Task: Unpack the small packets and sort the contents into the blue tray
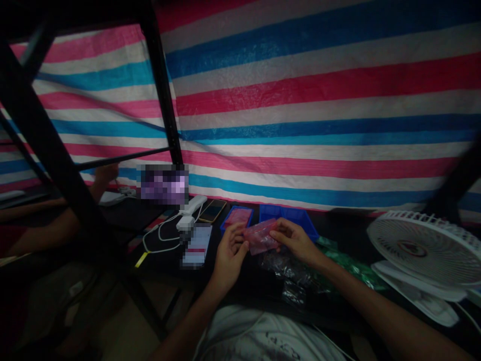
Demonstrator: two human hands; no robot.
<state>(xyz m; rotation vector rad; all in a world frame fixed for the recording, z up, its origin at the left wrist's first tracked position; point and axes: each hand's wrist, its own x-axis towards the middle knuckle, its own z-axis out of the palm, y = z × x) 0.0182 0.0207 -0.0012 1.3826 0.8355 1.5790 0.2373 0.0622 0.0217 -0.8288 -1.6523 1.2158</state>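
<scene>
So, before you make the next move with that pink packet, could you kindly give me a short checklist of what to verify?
1. Right hand holding the pink plastic packet: ok.
2. Left hand gripping the packet: cannot tell; its fingers sit at the packet's edge.
3. Blue tray within reach, just behind the packet: ok.
4. Second pink packet lying in the smaller blue tray: ok.
5. Fan standing apart from both hands: ok.
6. Enough light on the hands: not ok; the scene is dim.
</scene>
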